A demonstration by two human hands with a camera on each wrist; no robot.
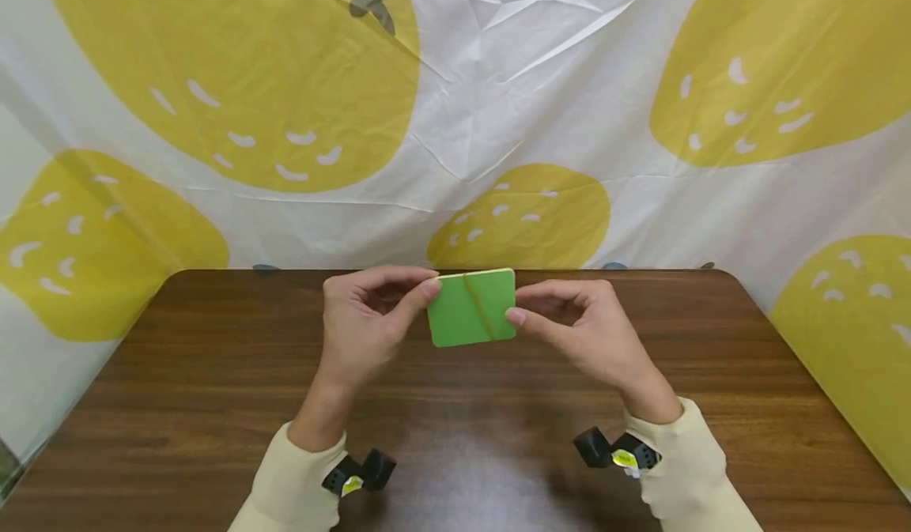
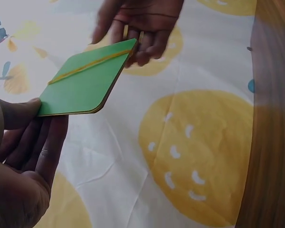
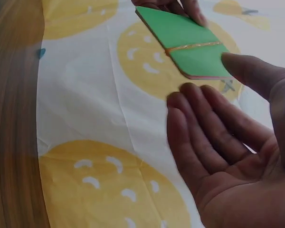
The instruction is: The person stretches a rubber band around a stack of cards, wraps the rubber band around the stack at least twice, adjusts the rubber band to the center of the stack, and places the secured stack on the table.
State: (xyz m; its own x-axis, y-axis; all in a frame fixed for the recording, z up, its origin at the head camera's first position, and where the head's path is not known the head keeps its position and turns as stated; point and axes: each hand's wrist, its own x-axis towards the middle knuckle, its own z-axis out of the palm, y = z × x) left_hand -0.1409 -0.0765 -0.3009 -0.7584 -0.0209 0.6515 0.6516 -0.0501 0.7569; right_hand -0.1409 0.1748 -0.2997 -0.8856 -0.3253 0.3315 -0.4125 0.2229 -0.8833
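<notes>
A thin green stack of cards [image 1: 455,315] with rounded corners is held up above the table, its broad face toward the head camera. A yellowish rubber band [image 1: 481,311] runs slantwise across that face. My left hand [image 1: 363,326] pinches the stack by its left edge, thumb on the near face and fingers behind. On the other side is my right hand [image 1: 591,330], its thumb tip right at the right edge. In the right wrist view the fingers of that hand [image 3: 218,137] extend below the stack [image 3: 194,59], apart from it.
Beneath both hands spreads a dark brown wooden table [image 1: 213,405] with rounded far corners. Directly behind its far edge hangs a white cloth [image 1: 470,121] printed with large yellow fruit shapes. Each wrist carries a small black camera [image 1: 377,469] over a cream sleeve [image 1: 292,484].
</notes>
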